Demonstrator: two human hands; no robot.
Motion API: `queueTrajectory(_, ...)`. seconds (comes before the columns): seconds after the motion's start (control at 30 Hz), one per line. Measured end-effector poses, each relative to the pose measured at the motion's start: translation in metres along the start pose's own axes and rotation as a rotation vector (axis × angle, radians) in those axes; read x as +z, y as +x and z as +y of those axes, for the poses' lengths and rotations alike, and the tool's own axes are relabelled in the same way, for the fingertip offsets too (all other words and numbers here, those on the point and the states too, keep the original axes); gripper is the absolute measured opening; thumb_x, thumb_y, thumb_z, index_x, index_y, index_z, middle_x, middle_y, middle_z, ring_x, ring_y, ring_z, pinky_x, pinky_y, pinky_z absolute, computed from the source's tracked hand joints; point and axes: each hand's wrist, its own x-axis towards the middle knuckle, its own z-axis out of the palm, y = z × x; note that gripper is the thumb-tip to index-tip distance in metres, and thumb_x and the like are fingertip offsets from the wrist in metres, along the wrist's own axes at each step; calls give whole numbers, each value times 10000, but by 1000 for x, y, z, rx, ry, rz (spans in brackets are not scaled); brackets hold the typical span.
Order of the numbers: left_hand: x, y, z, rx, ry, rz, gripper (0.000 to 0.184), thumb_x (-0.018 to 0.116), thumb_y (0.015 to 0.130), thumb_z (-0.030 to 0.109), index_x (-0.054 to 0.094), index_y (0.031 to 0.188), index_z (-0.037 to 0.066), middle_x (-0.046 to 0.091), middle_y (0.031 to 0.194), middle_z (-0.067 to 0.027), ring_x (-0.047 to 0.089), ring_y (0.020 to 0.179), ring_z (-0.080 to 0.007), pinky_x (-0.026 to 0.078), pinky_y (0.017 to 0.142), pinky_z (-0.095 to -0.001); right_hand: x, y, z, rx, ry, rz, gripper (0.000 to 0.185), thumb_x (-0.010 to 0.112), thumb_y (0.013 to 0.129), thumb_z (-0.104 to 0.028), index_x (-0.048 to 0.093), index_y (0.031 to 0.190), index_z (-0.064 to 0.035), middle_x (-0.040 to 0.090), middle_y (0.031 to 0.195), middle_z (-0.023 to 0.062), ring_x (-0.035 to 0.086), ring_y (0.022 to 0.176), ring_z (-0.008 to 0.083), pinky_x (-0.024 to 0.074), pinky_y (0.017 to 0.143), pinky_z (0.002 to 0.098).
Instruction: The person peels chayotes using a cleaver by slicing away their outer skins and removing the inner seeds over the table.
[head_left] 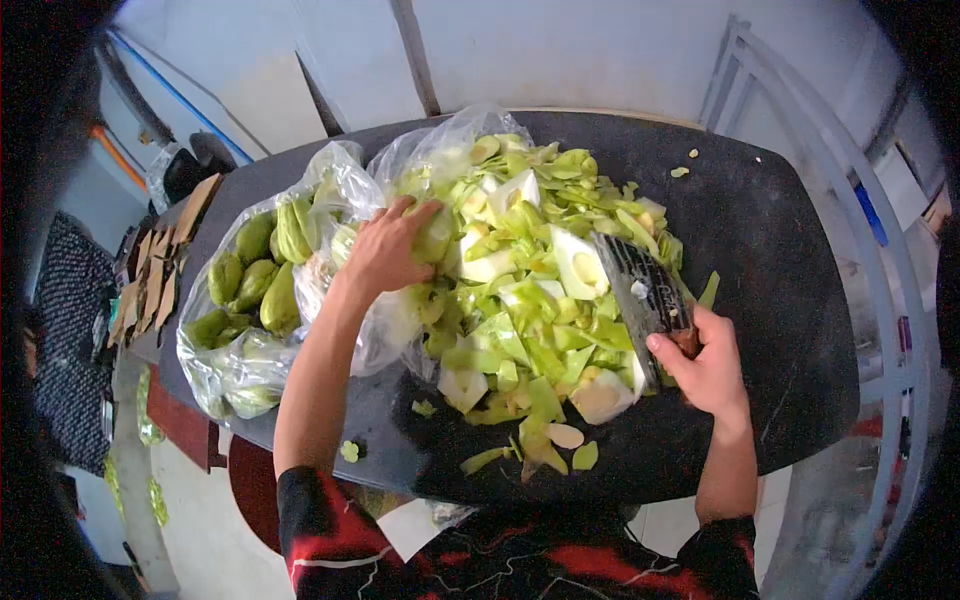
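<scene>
My right hand (708, 365) is closed round the handle of a cleaver (640, 295), whose broad dark blade points up and left over the peelings. At the left side of the heap, my left hand (393, 248) has its fingers curled over a pale green chayote (433, 236). Between and beyond my hands spreads a large heap of green peelings (560, 340). White-fleshed cut chayote pieces (578, 262) lie among them. Left of my left forearm, a clear plastic bag (255, 355) holds several whole green chayotes (255, 280).
Everything lies on a dark table (770, 270) with rounded corners. Another clear bag (420, 150) reaches behind the heap. Small scraps (680, 172) dot the far right. A pale metal railing (850, 150) runs along the right, and cardboard pieces (150, 280) are at the left.
</scene>
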Motion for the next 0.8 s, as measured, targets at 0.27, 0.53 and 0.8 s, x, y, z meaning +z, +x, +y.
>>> queueTrajectory(0.27, 3, 10, -5, -20, -133, 71, 809, 761, 573, 325, 507, 1326, 168, 552, 1282, -207, 578, 1120, -374, 478, 938, -454, -7, -6, -9, -27, -35, -19, 241, 740, 806, -152, 546, 778, -12, 462, 565, -14, 395, 521, 78, 334, 477, 279)
queueTrajectory(0.53, 12, -9, 12, -46, -212, 126, 800, 702, 642, 280, 430, 1378, 125, 599, 1143, -258, 577, 1072, -429, 459, 933, -484, 6, -10, -5, -72, 102, -66, 189, 723, 819, -156, 603, 843, -12, 497, 593, -19, 395, 531, 79, 341, 485, 280)
queueTrajectory(0.8, 23, -2, -5, -135, -501, 363, 606, 633, 733, 151, 464, 1306, 51, 659, 997, -227, 637, 928, -420, 502, 830, -439, 14, -9, -2, 41, 188, -121, 161, 712, 830, -131, 619, 884, -12, 531, 608, -40, 439, 522, 48, 356, 480, 258)
